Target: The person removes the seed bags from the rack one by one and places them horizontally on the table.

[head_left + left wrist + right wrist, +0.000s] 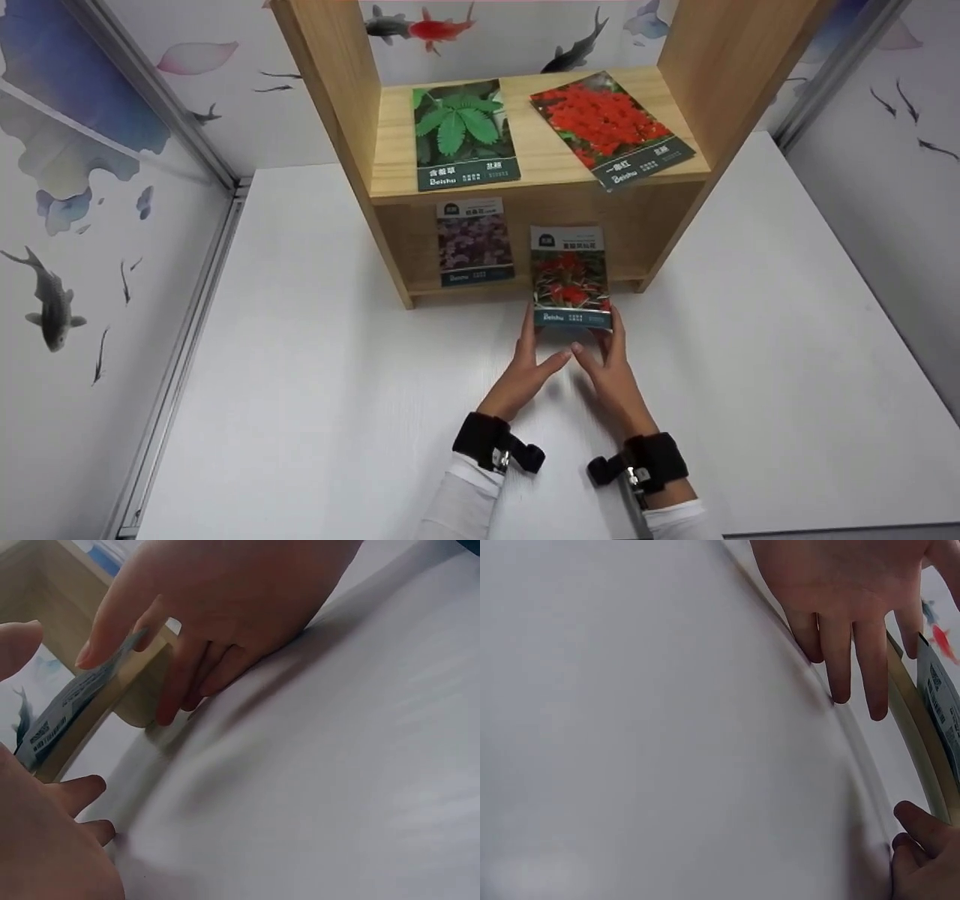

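Observation:
A seed packet point(571, 277) with red flowers lies on the lower shelf, its front end sticking out past the shelf edge. My left hand point(521, 375) is at its left front corner, index finger along the side. At the right front corner, my right hand point(619, 375) has its index finger along the other side. Both thumbs point inward below the packet's front edge, off its face. In the left wrist view, the packet's barcoded underside point(75, 705) shows between the hands. The right wrist view shows my right hand point(847, 585) with fairly straight fingers.
The wooden shelf unit point(360, 172) stands on a white table point(300, 375). A purple-flower packet point(474, 244) lies on the lower shelf to the left. On the upper shelf lie a green-leaf packet point(465, 131) and a tilted red-flower packet point(607, 124), whose corner overhangs the edge.

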The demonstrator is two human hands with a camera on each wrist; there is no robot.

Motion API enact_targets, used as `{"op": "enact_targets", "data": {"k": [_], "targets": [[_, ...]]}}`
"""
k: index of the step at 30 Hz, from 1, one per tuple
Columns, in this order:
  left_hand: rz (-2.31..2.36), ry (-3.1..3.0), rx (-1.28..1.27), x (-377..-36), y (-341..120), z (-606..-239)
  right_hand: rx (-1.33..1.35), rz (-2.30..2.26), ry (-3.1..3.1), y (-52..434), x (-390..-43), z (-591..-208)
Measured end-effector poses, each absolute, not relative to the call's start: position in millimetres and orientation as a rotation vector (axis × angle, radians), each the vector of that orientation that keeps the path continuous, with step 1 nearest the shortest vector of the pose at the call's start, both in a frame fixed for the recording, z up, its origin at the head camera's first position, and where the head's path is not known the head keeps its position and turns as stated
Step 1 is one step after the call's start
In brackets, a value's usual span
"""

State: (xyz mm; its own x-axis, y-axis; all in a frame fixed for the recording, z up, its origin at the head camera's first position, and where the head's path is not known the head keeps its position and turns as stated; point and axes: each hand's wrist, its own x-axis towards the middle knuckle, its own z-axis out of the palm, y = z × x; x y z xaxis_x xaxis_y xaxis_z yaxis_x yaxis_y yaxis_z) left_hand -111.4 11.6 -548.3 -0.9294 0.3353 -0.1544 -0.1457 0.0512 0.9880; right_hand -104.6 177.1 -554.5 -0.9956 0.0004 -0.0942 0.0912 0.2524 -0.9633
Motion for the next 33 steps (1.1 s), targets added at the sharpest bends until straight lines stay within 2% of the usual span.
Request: {"op": "enact_targets", "data": {"k": [9, 22, 29, 33], "targets": [[1.908, 2.033, 0.204, -100, 8, -548, 0.096, -1.842, 2.382, 176, -84, -551], [1.877, 2.084, 0.156, -79, 3, -541, 0.057, -1.856, 2.338, 168, -56, -520], [1.829, 2.154, 0.184, -61, -5, -523, 0.046, -1.839, 2.385, 172, -50, -552], [1.843, 2.113, 0.176, -52, -11, -508, 0.053, -1.790, 2.424, 168, -44, -551]]}}
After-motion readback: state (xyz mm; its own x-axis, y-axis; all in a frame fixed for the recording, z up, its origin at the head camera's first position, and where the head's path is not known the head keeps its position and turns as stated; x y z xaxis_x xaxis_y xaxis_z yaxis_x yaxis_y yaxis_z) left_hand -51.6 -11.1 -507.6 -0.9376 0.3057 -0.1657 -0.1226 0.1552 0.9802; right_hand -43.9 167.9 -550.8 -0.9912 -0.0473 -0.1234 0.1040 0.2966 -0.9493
